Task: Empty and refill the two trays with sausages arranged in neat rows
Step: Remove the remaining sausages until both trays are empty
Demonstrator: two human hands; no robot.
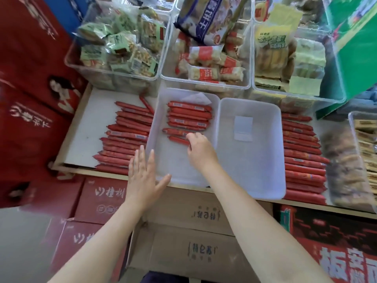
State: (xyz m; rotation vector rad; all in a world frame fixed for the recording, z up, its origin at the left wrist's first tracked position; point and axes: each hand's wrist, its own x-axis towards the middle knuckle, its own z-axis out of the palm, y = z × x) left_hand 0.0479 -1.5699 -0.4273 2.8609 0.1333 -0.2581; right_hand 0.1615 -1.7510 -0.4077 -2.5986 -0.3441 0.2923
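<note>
While the right hand (201, 149) reaches into the left tray (161, 160), its curled fingers grip the nearest sausage (177, 139) of the row being laid there. Just beyond the fingertips lies a neat stack of sausages (189, 117), ends aligned, filling the far part of this tray; a scrap of white paper (196, 98) sits behind the stack. The left hand (142, 174) is flat and released, fingers straight and spread, hovering over the near left corner of the same tray, holding nothing. Beyond and to the outer side of the left hand, a loose pile of sausages (126, 139) lies on the white shelf (91, 127). To the right of the right hand stands the right tray (253, 180), touching the left tray along one side, with only a white label (243, 128) on its floor. Farther right, a second pile of sausages (302, 158) lies beside that tray. Past both hands, three clear bins (206, 82) hold wrapped snacks. Beneath the forearms, cardboard boxes (183, 242) are stacked under the shelf edge.
</note>
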